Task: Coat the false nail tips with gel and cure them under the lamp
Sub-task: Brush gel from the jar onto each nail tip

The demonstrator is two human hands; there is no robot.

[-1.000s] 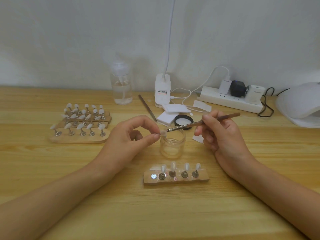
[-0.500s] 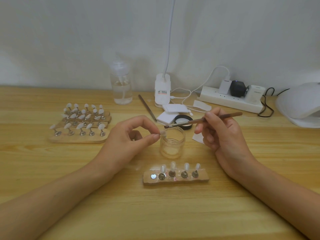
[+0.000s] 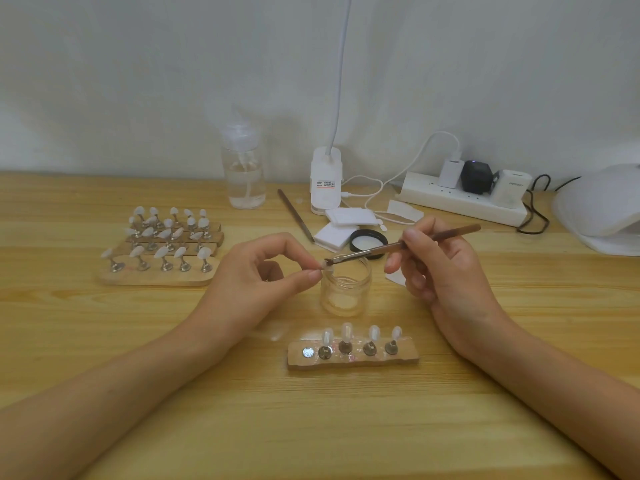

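One wooden table (image 3: 86, 317), white wall (image 3: 138, 81) behind, curing lamp (image 3: 602, 209) at right edge

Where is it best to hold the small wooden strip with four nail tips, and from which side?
Probably the left end of the wooden strip, coming from the left. It lies flat, four nail tips stand upright along its top, and only the leftmost metal disc is bare, so fingers there touch no tip.

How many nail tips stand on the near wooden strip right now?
4 nail tips, side by side on the strip; its leftmost spot is bare. None seem hidden. The left hand pinches another.
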